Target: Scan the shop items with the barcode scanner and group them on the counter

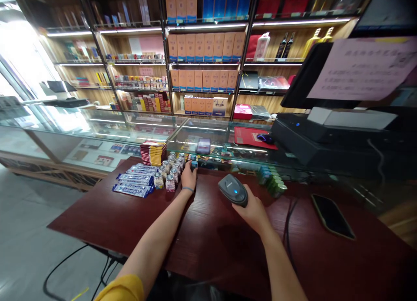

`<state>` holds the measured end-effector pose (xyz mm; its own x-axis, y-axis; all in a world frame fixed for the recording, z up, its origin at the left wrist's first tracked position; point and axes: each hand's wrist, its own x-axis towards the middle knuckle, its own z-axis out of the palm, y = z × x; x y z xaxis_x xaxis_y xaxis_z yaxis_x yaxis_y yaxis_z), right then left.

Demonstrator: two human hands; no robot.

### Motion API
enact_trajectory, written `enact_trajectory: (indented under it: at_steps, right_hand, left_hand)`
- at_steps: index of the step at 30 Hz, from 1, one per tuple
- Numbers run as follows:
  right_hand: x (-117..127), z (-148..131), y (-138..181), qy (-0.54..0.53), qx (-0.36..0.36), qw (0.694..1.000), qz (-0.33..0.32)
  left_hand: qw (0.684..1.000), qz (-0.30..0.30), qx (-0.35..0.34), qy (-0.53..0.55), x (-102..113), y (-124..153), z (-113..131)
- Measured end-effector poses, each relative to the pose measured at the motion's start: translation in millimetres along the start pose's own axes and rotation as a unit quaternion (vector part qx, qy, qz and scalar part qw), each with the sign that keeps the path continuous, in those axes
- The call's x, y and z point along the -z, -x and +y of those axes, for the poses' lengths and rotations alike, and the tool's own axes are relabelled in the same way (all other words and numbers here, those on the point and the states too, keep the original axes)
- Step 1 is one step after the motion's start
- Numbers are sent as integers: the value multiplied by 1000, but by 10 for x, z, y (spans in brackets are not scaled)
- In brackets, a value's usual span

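My right hand (256, 210) grips a dark barcode scanner (233, 190) by its handle above the table, a small blue light glowing on its top. My left hand (189, 177) reaches to the table's back edge, its fingers closed around a small blue container (194, 164); its exact kind is too small to make out. Just left of that hand stand several small jars (170, 182) with silvery lids, in rows. Further left lie blue-and-white long packets (133, 189) in overlapping rows. Behind them rises a stack of red-and-yellow packs (153, 153).
The dark red table (208, 231) meets a glass display counter (137, 123). On the right are green-and-silver small packs (273, 181), a phone (332, 216) and a monitor (304, 79) with a pink sheet. A mouse (265, 138) rests on a red mat (249, 136). Cables (288, 223) cross the tabletop.
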<state>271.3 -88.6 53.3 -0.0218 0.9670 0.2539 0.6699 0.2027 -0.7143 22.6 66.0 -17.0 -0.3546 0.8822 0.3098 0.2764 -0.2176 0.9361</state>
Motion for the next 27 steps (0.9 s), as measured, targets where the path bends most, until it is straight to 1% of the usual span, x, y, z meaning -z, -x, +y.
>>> enact_trajectory:
  at_steps: [4,7,12,15,22,27]
  right_hand:
    - [53,-65,15,-15,-25,1000,9]
    - [73,-99,30,-19,-35,999,9]
    - [86,-106,47,-34,-1,999,11]
    - [81,-106,55,-49,5,999,10]
    - [63,-98,65,-47,19,998,26]
    - [46,-41,54,-47,19,999,11]
  left_hand:
    - [999,3,-5,-51,-40,-61,6]
    - [998,11,9,-66,-64,-95,30]
    - [997,22,39,-60,-85,-146,86]
    - [997,23,53,-57,-95,-171,95]
    - [995,14,44,-88,-121,-217,10]
    - [994,1,36,-105,-111,-228,-16]
